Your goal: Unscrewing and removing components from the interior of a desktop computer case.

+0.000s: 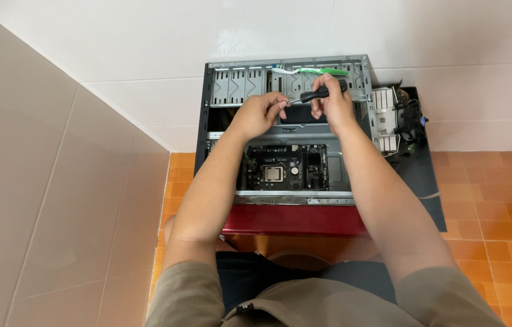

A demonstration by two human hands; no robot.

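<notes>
An open grey metal computer case (219,91) lies on its side in front of me, with a black motherboard (286,166) and its bare processor socket inside. My right hand (331,103) grips a black-handled screwdriver (322,92) above the case's upper part. My left hand (259,112) is beside it, fingers pinched at the screwdriver's metal tip; whether it holds a screw is too small to tell. A green and white toothbrush (313,71) rests on the drive bays at the case's far end.
The case rests on a dark red stand (292,219). A black side panel (425,175) lies to its right with a cooler and fan (398,118) on it. Orange floor tiles lie below, white and beige tiled walls at back and left.
</notes>
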